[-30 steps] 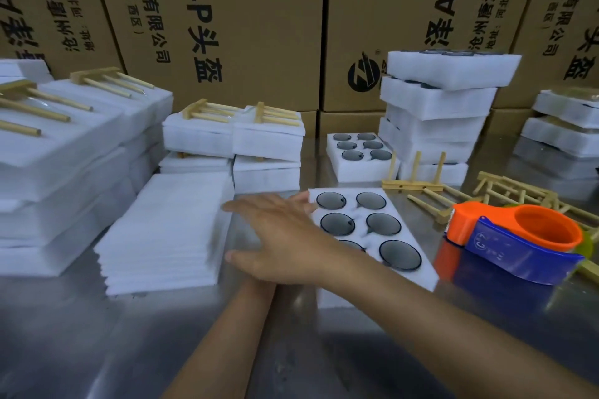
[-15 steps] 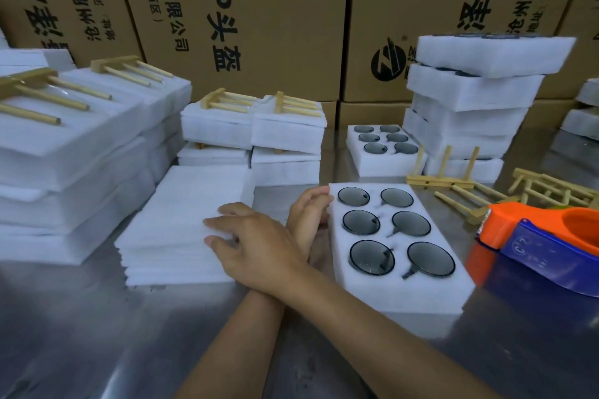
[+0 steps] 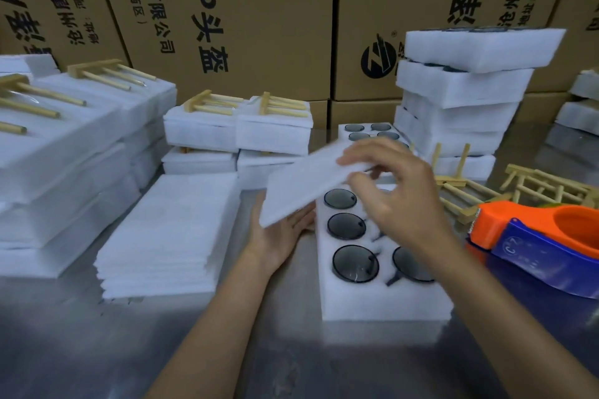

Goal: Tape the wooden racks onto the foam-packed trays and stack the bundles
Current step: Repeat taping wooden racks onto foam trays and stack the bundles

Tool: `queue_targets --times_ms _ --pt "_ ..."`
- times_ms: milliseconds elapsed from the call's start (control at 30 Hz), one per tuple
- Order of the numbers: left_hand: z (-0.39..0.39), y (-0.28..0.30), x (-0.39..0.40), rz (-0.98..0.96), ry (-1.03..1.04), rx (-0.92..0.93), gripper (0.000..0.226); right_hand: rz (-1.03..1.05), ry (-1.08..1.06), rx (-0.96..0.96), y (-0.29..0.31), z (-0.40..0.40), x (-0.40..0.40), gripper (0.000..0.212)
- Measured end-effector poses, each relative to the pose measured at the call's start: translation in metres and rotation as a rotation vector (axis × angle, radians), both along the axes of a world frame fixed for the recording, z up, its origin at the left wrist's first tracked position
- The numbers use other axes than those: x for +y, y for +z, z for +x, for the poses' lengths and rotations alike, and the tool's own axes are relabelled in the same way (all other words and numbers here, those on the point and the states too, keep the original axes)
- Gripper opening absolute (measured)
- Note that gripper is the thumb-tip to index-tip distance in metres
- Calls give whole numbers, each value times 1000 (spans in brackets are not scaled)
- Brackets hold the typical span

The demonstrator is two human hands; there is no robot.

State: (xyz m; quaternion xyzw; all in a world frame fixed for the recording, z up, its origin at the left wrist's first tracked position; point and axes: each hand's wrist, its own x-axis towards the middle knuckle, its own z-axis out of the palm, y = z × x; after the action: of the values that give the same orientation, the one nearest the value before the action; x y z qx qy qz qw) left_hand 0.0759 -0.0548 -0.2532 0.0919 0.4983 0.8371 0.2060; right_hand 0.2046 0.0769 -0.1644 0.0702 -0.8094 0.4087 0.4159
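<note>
Foam tray [image 3: 382,301] is lying on the steel desk [image 3: 64,350] in the head view, straight ahead of the person, and it is holding dark round lenses [image 3: 355,263] in its cut-out wells; five wells are showing, the rest being covered by the right arm. A second open tray [image 3: 372,133] with the same lenses is sitting behind it, beside a tall pile of foam trays [image 3: 466,87]. The right hand [image 3: 398,194] is pinching a thin foam sheet [image 3: 301,185] by its far edge between curled fingers [image 3: 359,157] and thumb, holding it tilted above the near tray's far end. The left hand [image 3: 278,233] is lying palm-up beneath the sheet's lower corner, fingers straight, touching the tray's left wall. A stack of foam sheets [image 3: 168,236] is resting just left of the hands. Finished bundles [image 3: 236,133] with wooden racks [image 3: 207,104] on top are standing further back and to the left. Loose racks [image 3: 551,188] are lying to the right, behind an orange and blue tape dispenser [image 3: 551,246]. Half a second earlier the right hand was lying crossed over the left wrist on the sheet stack; now it is raised over the tray with one sheet lifted clear.
</note>
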Motion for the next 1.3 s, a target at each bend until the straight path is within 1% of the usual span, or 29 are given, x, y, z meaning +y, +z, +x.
queue_targets --times_ms 33,100,133,200,233,300,367,433,467,500,567,600,700,733,833,900,967,1000,1067,1167,1200,1267,1300 --pt "-3 -1 1 49 3 -85 62 -9 -6 -9 -1 7 14 19" --pt "-3 1 3 38 -39 -104 68 -32 -16 -37 -8 18 36 21" --pt "-4 -1 5 -9 -46 -70 65 -73 -3 -72 -14 23 44 26" --pt "2 0 11 -114 -79 42 45 -210 37 -149 -23 29 53 38" --pt "4 -1 15 -161 -93 89 37 -265 33 -173 -26 29 55 39" --pt "12 -1 21 -223 -132 171 32 -349 -60 -198 -33 24 64 36" --pt "14 -1 23 -244 -135 210 31 -436 -163 -250 -36 17 74 26" --pt "14 -3 23 -255 -133 246 31 -535 -169 -335 -40 14 82 16" --pt "14 -3 23 -259 -129 261 33 -575 -161 -403 -44 14 86 18" --pt "13 -4 23 -258 -120 258 36 -613 -152 -481 -48 14 88 25" --pt "11 -6 24 -258 -71 221 46 -671 -109 -619 -56 11 87 36" --pt "11 -6 24 -262 -59 217 52 -674 -87 -658 -60 10 86 38" --pt "11 -8 24 -307 -76 251 51 -661 -100 -621 -68 6 86 31" --pt "11 -8 23 -320 -78 250 54 -672 -110 -608 -70 5 87 28" --pt "10 -8 23 -352 -72 254 62 -808 -122 -620 -72 1 89 18" --pt "11 -7 25 -389 -82 272 59 -938 -114 -625 -74 -3 88 22" --pt "12 -7 26 -411 -65 255 58 -991 -80 -641 -76 -3 87 33" --pt "12 -7 27 -417 -39 239 57 -987 -77 -646 -77 -3 88 34" --pt "12 -8 27 -431 1 240 52 -927 -111 -594 -77 -5 92 28" --pt "15 -9 30 -448 29 281 29 -731 -222 -467 -60 -23 103 22" --pt "15 -8 30 -443 40 285 27 -665 -255 -456 -51 -34 109 23" --pt "16 -8 30 -444 64 271 26 -541 -282 -514 -32 -60 121 29" --pt "16 -7 29 -448 76 263 28 -467 -291 -583 -25 -74 127 28"
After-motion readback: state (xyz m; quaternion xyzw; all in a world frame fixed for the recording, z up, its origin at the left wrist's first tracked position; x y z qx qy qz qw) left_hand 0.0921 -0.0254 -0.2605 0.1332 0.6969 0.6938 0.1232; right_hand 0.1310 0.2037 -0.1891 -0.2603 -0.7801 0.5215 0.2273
